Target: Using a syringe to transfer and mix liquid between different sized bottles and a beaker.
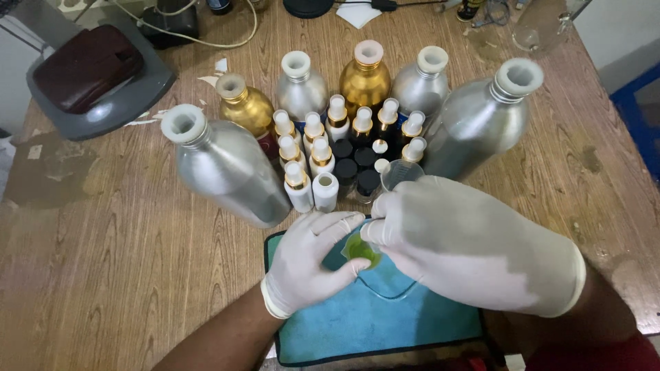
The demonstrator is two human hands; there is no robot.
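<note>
Fingers of left hand (309,264) pinching green-filled glass vessel (361,249), right hand (467,240) touching

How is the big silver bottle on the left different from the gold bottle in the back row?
The large silver metal bottle on the left is much bigger than the shiny gold metal bottle in the back row. One is silver, the other gold. In this view the silver one leans outward, while the gold one looks nearly straight. Both are metal, have pale open necks, and stand on the wooden table.

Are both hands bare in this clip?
No, the left hand and the right hand both wear whitish gloves while meeting over the blue cloth.
</note>
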